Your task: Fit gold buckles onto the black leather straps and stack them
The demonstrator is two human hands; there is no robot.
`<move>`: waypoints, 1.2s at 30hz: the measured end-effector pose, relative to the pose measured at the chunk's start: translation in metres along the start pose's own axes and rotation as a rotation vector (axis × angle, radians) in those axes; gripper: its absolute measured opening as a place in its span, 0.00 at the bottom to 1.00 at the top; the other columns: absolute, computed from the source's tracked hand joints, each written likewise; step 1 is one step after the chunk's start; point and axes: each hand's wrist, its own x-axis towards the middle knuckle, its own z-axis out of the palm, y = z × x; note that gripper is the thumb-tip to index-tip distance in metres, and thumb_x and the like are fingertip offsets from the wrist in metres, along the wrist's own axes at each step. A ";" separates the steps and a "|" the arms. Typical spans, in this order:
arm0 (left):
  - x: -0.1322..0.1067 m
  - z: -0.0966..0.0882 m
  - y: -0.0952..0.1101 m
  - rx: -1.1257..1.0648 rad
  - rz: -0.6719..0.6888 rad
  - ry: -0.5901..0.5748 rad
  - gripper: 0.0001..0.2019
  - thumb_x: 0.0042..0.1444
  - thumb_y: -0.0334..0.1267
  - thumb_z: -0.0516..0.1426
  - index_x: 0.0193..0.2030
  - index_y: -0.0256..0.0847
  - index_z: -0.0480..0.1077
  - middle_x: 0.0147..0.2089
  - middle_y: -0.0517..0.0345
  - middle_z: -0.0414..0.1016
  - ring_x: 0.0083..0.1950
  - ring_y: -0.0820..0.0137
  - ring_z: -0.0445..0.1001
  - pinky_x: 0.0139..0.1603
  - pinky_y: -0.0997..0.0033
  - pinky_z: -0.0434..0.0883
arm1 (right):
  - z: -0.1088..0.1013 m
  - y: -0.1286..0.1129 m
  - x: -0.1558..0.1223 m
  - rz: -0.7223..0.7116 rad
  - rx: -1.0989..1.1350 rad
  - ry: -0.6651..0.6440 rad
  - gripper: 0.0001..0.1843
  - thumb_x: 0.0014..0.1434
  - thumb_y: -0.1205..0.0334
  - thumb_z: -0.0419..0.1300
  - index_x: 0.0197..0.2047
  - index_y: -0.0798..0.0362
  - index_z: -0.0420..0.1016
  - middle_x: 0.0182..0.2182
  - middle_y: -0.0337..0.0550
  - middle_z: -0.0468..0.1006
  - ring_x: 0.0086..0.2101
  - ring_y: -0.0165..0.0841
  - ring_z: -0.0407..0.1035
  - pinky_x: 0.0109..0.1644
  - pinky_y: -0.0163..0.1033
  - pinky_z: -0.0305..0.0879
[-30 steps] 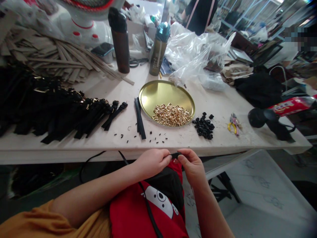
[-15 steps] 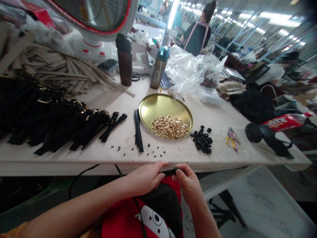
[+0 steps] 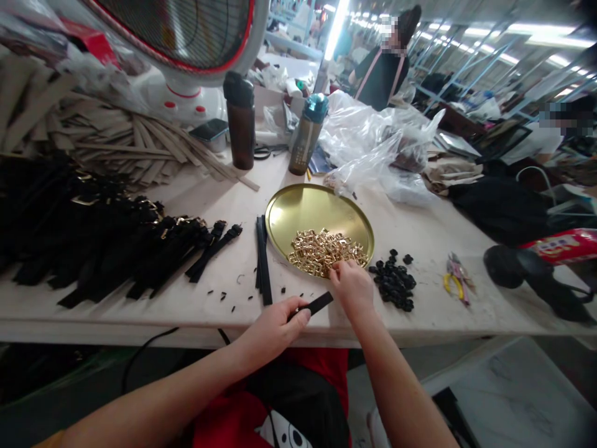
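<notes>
The left hand (image 3: 275, 325) pinches one end of a short black strap (image 3: 315, 305) between thumb and fingers, at the near edge of the table (image 3: 420, 230). The strap's free end sticks out up and to the right, so its long axis runs on a slant from the left hand toward the gold tray (image 3: 298, 208).

The right hand (image 3: 353, 287) sits just past that free end, fingertips curled down at the near rim of the tray, in the heap of gold buckles (image 3: 324, 250). Whether it has a buckle between its fingers I cannot tell; the fingertips are bunched and hide what is under them.

So the two hands are close together, left one lower and nearer the body, right one farther out over the table. The buckles lie straight ahead of the right hand and touching it; from the left hand they are up and to the right, along the line the strap points. The right hand is plainly the nearer one to the tray.

Just to the right of the right hand is a small pile of black loops (image 3: 396, 283), near but not touched. A few loose straps (image 3: 262, 258) lie left of the tray, with their long sides pointing away from the person.
</notes>
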 end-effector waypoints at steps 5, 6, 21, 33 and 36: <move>0.000 0.000 -0.009 -0.161 -0.060 0.029 0.14 0.56 0.45 0.48 0.39 0.37 0.65 0.20 0.67 0.56 0.21 0.78 0.55 0.22 0.79 0.55 | -0.005 -0.005 0.002 0.061 0.123 0.058 0.08 0.54 0.64 0.52 0.30 0.56 0.70 0.29 0.49 0.73 0.30 0.36 0.66 0.36 0.40 0.57; 0.001 0.000 -0.010 -0.197 -0.065 0.053 0.14 0.55 0.46 0.48 0.39 0.37 0.64 0.20 0.68 0.55 0.20 0.79 0.54 0.21 0.79 0.54 | -0.010 -0.008 -0.004 0.119 0.284 0.071 0.07 0.54 0.63 0.53 0.30 0.55 0.70 0.28 0.47 0.73 0.30 0.36 0.66 0.35 0.40 0.58; -0.021 -0.005 -0.004 -0.319 -0.183 -0.017 0.09 0.48 0.41 0.54 0.31 0.36 0.64 0.16 0.70 0.52 0.16 0.82 0.48 0.15 0.81 0.47 | -0.036 -0.077 -0.100 0.510 1.603 -0.325 0.13 0.47 0.59 0.65 0.38 0.50 0.71 0.30 0.35 0.73 0.28 0.25 0.66 0.35 0.33 0.62; -0.040 -0.010 -0.007 0.011 0.058 -0.025 0.14 0.56 0.46 0.47 0.35 0.38 0.66 0.21 0.65 0.61 0.23 0.77 0.61 0.25 0.79 0.59 | -0.041 -0.072 -0.102 0.774 1.926 -0.128 0.14 0.40 0.63 0.69 0.34 0.50 0.76 0.28 0.33 0.74 0.24 0.19 0.66 0.30 0.24 0.67; -0.044 -0.010 -0.007 0.259 0.134 0.033 0.14 0.56 0.43 0.47 0.39 0.40 0.70 0.34 0.58 0.72 0.35 0.70 0.69 0.38 0.74 0.63 | -0.038 -0.076 -0.104 0.859 1.978 -0.198 0.16 0.38 0.64 0.70 0.34 0.51 0.76 0.25 0.32 0.74 0.22 0.19 0.66 0.28 0.24 0.68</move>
